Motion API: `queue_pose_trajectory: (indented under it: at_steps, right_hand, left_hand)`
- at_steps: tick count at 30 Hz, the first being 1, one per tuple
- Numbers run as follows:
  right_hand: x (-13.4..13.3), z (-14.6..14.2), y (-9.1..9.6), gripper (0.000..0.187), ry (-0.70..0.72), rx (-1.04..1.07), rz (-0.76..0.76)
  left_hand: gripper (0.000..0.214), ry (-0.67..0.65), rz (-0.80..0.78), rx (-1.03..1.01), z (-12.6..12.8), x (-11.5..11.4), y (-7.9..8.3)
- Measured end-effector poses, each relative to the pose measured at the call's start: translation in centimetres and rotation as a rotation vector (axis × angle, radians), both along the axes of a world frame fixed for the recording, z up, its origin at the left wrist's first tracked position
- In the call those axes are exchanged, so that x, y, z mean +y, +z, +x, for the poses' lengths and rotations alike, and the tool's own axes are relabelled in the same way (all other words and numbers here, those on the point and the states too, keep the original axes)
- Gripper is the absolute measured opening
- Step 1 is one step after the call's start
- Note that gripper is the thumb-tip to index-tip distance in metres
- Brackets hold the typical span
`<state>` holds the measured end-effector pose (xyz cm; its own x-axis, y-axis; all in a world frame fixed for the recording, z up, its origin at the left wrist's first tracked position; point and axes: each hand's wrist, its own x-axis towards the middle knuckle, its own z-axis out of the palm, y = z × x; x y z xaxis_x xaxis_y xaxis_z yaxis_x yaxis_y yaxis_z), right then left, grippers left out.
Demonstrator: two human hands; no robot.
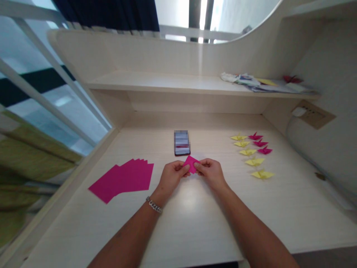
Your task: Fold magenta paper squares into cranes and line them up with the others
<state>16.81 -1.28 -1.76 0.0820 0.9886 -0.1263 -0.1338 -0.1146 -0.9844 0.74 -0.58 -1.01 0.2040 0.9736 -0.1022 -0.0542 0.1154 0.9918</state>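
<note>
"So, grasping what?"
"Pinching a small magenta paper diamond (191, 163) with left hand (170, 176) at nine o'clock, right hand (213, 173) at three."
"Lying how?"
"Corner toward twelve, without clear long axis, touched by both; near a dark-edged rectangular phone (182, 143) at eleven."

Papers (248, 80) lie on the shelf (156, 81); a white plug (299, 111) meets a wall panel (319, 116).

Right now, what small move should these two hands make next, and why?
Perhaps press one more crease with the right hand while the left hand steadies the paper: both hands pinch it at opposite sides, and it shows a plain diamond, without the pointed wings of the birds.
</note>
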Motion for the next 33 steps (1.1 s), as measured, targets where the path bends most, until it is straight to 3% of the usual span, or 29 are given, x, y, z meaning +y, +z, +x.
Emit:
queue_pose_trajectory:
  at_steps: [13, 17, 22, 26, 33]
  right_hand:
    - [-0.21, -0.20, 0.38, 0.031, -0.084, 0.015, 0.082]
    - [-0.33, -0.70, 0.41, 0.033, 0.035, 0.029, 0.024]
    - [-0.43, -0.51, 0.18, 0.032, 0.171, -0.104, -0.008]
    - [-0.61, -0.19, 0.44, 0.031, 0.258, -0.168, -0.018]
    - [-0.58, -0.46, 0.63, 0.038, 0.164, -0.019, -0.013]
  left_hand:
    - [0.024, -0.028, 0.023, 0.005, -0.07, 0.04, -0.19]
    - [0.022, 0.000, 0.009, -0.007, 0.01, -0.15, 0.17]
    - [0.023, 0.005, 0.000, -0.030, 0.10, -0.22, 0.49]
    - [0.023, 0.030, 0.071, -0.010, -0.05, -0.05, 0.44]
    - [0.025, 0.082, 0.074, -0.010, -0.23, 0.04, 0.02]
